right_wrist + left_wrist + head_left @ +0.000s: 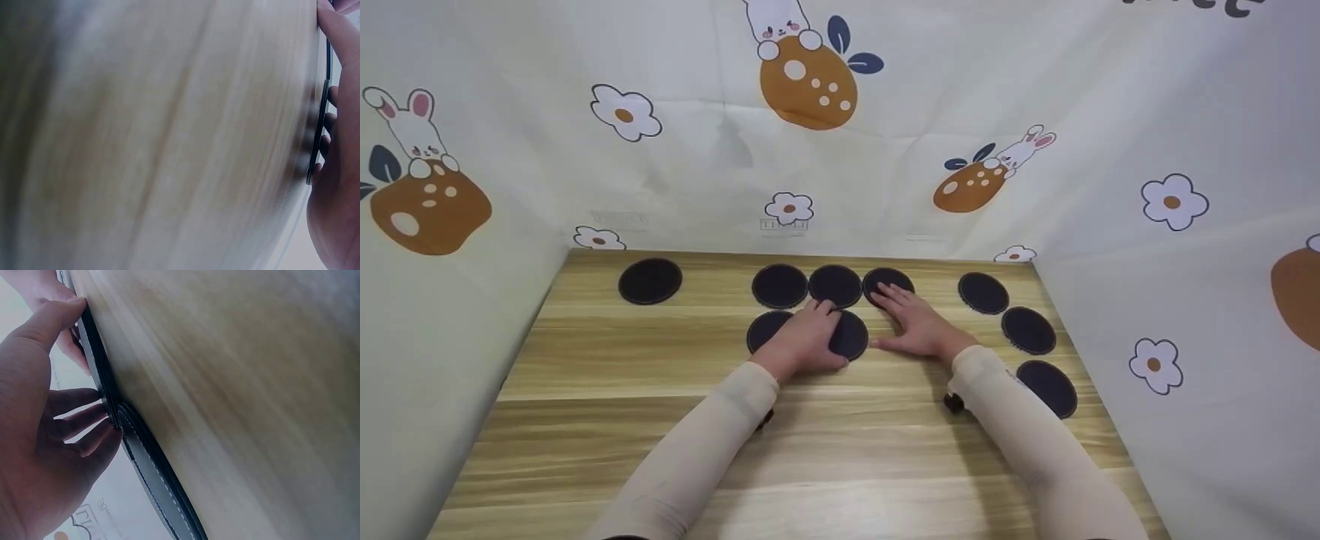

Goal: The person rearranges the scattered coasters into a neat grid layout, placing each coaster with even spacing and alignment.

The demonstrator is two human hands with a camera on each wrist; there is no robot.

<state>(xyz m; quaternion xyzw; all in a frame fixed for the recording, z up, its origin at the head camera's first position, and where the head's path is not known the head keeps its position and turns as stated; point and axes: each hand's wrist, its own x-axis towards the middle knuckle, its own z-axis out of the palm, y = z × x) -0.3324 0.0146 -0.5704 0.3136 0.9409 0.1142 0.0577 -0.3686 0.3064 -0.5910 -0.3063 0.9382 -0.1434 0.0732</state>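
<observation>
Counter: pale wood grain; the far edge of the counter (600, 349) meets a printed curtain (697, 172), which also lines the left and right edges.
Left hand: the left hand (808, 339) grasps the front-right disc (851, 335) by its rim, thumb on the side toward the person, bent fingers on the far side.
Right hand: the right hand (919, 322) is released, fingers spread and fingertips resting on the back-right disc (887, 276); its thumb reaches out just beside the front-right disc.
Front pair: the front-right disc lies just nearer than the back row, with the front-left disc (765, 330) on its left, partly under the left hand; whether their rims touch is hidden.
Back row: the back-left disc (780, 286), back-middle disc (835, 286) and back-right disc run along the far edge, rims touching or nearly so.
Right side: a corner disc (983, 292) near the far right corner, then a side disc (1029, 330) and a lower disc (1051, 386) curving down by the right edge; a sleeve (1005, 405) partly covers the last.
Far left corner: a lone disc (650, 281), close to the far edge.
Room: a wide gap between lone disc and back row; a narrower one between back-right disc and corner disc.
</observation>
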